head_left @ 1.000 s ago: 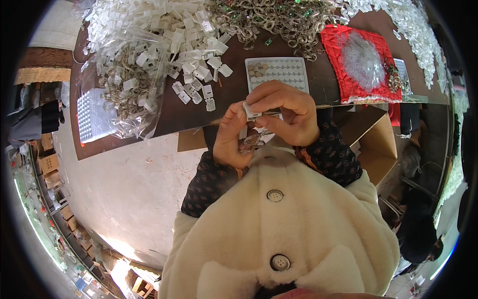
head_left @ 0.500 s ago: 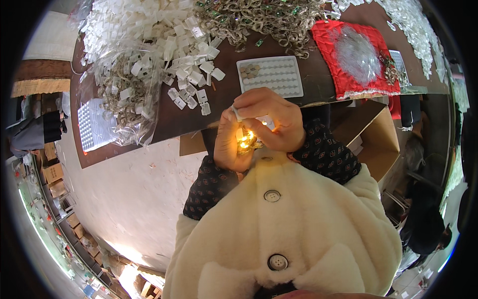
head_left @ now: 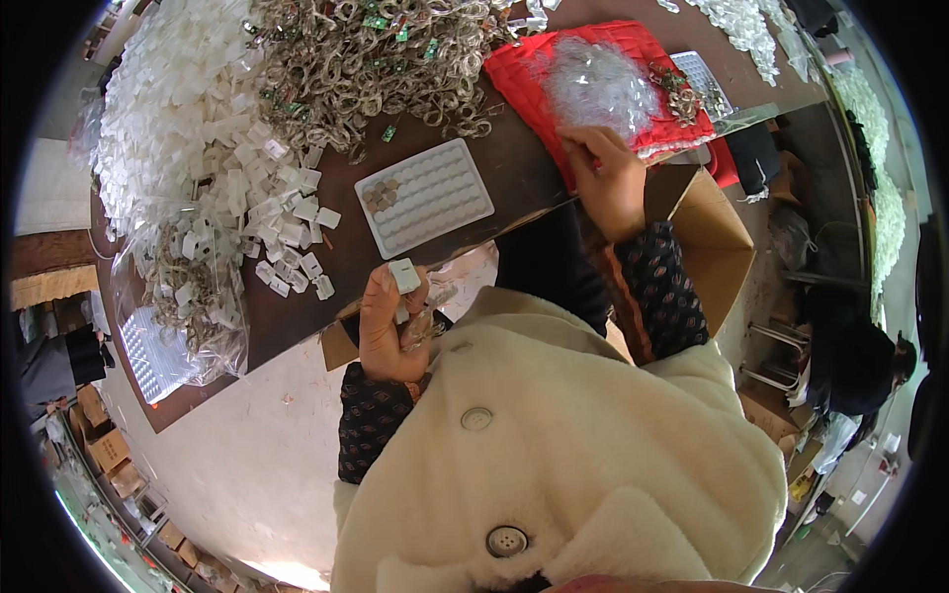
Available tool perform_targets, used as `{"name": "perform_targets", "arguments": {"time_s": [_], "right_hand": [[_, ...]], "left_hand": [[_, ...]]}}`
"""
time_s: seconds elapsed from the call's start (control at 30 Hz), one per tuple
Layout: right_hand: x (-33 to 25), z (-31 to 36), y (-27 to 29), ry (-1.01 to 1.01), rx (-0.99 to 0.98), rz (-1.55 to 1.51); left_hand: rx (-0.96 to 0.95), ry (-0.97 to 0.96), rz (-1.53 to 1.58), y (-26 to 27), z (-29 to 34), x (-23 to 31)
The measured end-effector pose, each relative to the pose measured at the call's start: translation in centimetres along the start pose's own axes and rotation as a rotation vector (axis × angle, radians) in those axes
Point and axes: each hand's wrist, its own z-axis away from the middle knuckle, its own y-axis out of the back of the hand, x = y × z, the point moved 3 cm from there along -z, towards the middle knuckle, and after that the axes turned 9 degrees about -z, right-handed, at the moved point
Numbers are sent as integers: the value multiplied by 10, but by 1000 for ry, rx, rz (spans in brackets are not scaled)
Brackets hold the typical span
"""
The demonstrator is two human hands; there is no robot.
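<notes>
A small white plastic case (head_left: 403,276) is gripped between the thumb and fingers of my left hand (head_left: 384,336), just off the table's front edge. A small loop of thin wire (head_left: 420,328) rests in the same hand; its lights no longer show lit. My right hand (head_left: 608,183) is over the near left part of the red cloth (head_left: 534,84), beside a tangle of clear thin strands (head_left: 601,89). Its fingers are bent and apart, and I see nothing between them.
A white dimpled tray (head_left: 430,203) with several round coin-like cells lies on the brown table (head_left: 326,198). Heaped beyond are white cases (head_left: 178,128) and coiled light strings (head_left: 386,59). A filled clear bag (head_left: 188,296) sits left; a cardboard box (head_left: 707,232) stands right.
My hands have come apart. The right hand has moved right to the red cloth, while the left keeps the white case and wire loop. The glow has gone and the view has shifted.
</notes>
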Motion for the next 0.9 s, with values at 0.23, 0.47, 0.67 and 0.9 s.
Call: {"name": "perform_targets", "arguments": {"time_s": [0.23, 0.47, 0.67, 0.9], "right_hand": [[36, -16, -5, 19, -80, 172], [38, -21, -1, 36, -154, 118], [39, -22, 2, 58, -142, 103], [48, -11, 18, -326, -70, -171]], "left_hand": [[-53, -49, -105, -7, -3, -2], [-103, -30, -62, -7, -3, 0], [-81, -30, -44, -5, 1, 0], [-72, -28, -78, -3, -2, -1]]}}
